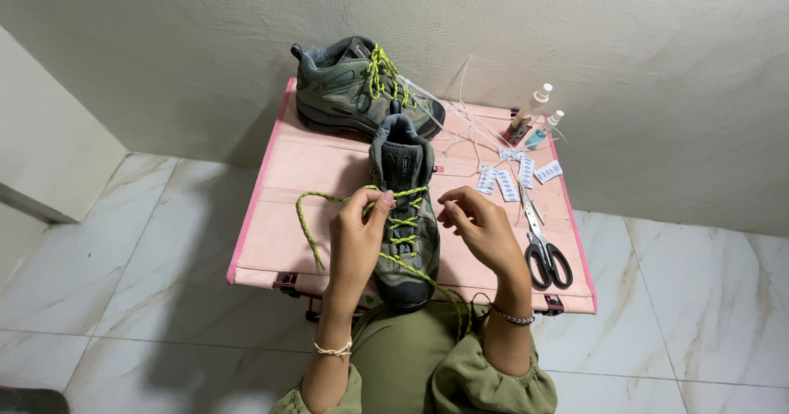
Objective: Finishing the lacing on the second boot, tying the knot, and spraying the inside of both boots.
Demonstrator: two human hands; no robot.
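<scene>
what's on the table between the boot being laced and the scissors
Only the person's right hand lies there, resting on the pink table between the laced boot and the scissors; the head view shows no other object in that stretch.

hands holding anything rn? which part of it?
Left hand pinches the yellow-green cord lace near the grey-green hiking boot's upper eyelets. Right hand's hold cannot be told.

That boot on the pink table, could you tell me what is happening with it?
A person is lacing a grey-green hiking boot on a small pink folding table. The left hand pinches the yellow-green lace near the upper eyelets; the right hand is alongside, fingers curled. The second boot lies at the back, scissors to the right.
</scene>
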